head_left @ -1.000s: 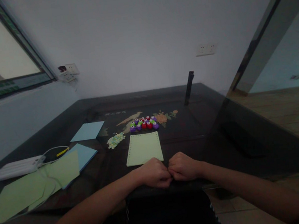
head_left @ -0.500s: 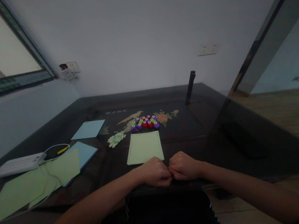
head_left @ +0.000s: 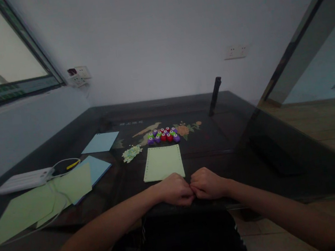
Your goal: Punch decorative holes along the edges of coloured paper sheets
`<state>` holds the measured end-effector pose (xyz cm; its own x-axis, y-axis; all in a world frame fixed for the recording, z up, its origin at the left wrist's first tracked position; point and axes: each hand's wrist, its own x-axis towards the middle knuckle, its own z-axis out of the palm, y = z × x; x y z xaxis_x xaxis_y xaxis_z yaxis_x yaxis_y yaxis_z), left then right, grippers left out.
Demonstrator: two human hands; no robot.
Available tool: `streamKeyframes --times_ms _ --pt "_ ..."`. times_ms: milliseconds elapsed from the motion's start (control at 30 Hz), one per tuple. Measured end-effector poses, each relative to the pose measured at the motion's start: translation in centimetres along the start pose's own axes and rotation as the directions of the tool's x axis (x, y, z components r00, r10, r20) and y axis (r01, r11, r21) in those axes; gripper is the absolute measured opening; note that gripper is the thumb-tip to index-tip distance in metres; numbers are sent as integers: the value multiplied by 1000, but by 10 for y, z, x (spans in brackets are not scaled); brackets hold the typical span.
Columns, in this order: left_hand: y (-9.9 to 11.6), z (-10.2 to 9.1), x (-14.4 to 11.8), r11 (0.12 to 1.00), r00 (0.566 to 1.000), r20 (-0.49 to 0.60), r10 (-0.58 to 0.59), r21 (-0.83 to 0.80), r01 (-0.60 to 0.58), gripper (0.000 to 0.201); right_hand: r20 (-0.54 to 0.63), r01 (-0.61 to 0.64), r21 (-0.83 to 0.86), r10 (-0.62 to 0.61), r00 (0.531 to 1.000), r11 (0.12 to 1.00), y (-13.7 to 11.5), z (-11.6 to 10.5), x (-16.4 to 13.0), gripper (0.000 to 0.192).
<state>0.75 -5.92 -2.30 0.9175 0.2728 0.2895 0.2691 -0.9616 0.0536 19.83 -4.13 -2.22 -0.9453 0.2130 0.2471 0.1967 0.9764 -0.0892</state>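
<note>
Fists touching, nr green sheet

Matt green paper sheet on glossy dark lacquered table

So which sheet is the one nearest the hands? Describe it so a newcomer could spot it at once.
On the dark glossy table, look just beyond the two closed fists, left hand and right hand. The pale green rectangular paper sheet lies flat there, before the cluster of small coloured punches. Unlike other sheets, it has dotted edges.
</note>
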Motion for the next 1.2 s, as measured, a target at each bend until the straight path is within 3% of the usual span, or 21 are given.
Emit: streamKeyframes --times_ms 1200 --pt "1 -2 1 1000 1000 7 -16 8 16 24 -39 -16 -6 16 999 1000 -1 -3 2 28"
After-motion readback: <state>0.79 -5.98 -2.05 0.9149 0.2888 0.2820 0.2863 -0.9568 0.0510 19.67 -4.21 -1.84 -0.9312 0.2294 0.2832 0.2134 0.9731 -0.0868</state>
